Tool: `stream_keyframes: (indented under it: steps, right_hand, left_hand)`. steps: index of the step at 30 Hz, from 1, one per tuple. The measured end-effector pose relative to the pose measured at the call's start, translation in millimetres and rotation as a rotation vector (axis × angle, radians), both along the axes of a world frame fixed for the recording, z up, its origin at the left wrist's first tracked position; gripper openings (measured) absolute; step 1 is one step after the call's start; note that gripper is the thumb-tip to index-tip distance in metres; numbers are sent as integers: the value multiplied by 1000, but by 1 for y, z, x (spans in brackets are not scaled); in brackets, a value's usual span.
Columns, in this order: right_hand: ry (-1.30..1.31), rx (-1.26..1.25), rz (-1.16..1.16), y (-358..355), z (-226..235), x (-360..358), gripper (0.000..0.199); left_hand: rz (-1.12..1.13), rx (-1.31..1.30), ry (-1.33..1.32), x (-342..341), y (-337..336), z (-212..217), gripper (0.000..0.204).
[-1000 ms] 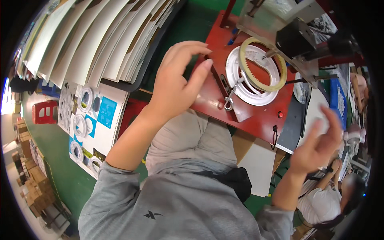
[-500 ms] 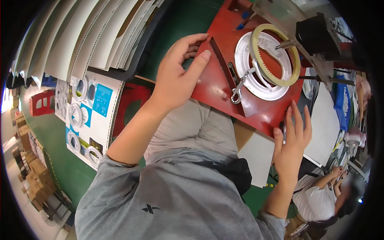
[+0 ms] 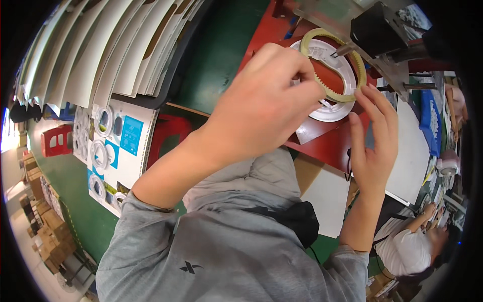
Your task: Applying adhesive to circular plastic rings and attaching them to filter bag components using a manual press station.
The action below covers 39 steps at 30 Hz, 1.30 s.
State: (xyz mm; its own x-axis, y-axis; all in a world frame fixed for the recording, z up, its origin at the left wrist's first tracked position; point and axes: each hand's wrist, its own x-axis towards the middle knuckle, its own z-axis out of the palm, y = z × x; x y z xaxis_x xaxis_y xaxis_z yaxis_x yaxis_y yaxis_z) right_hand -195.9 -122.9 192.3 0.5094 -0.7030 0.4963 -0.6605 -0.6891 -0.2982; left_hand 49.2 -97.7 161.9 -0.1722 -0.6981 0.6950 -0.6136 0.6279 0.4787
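Starting at the far left of the frame, a red plastic stool point(image 3: 54, 140) sits on the green floor, and just right of it lies a stack of white and blue printed cards point(image 3: 108, 148) with white rings showing on them. Above these, fanned across the upper left, a row of pale cardboard sheets point(image 3: 100, 50) leans in overlapping layers.

Moving to the middle — the left hand point(image 3: 261, 108) comes up big in the centre of the frame, fingers curled in and bunched together at the tips, right at the left edge of the white ring-shaped disc point(image 3: 329, 108). Whether those fingertips actually pinch anything, I cannot tell; the knuckles hide it.

That white disc lies on the red work plate point(image 3: 327, 146) in the upper centre, and on top of it sits a yellowish toothed ring point(image 3: 352, 93), slightly offset toward the upper right. A dark metal fixture point(image 3: 377, 32) overhangs the ring from the top of the frame.

Right of centre, the right hand point(image 3: 375, 146) stands open — fingers straight and spread, tips just beside the lower right rim of the disc and ring, holding nothing.

Lower right corner: another person in a white shirt point(image 3: 405, 249), seated.
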Motion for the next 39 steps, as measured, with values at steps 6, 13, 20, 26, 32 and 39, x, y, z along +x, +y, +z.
stream_keyframes:
  steps: [6,13,20,26,32,39]
  right_hand:
    - [-14,28,62,-12,-16,7,28]
    - [-27,-36,81,-18,-17,7,23]
    - [-62,-51,71,-8,-21,16,25]
    - [-105,-67,-6,-1,-27,27,25]
    - [-140,-66,13,-2,-26,29,25]
    - [-135,-52,21,-2,-25,30,25]
  left_hand:
    - [1,39,-228,-9,-5,7,8]
    - [-85,104,-195,-3,-8,17,13]
    - [-206,211,-118,17,-5,26,13]
    - [-240,284,-144,24,-11,23,12]
    - [-288,333,-181,33,-20,25,12]
    - [-318,307,-173,34,-25,23,9]
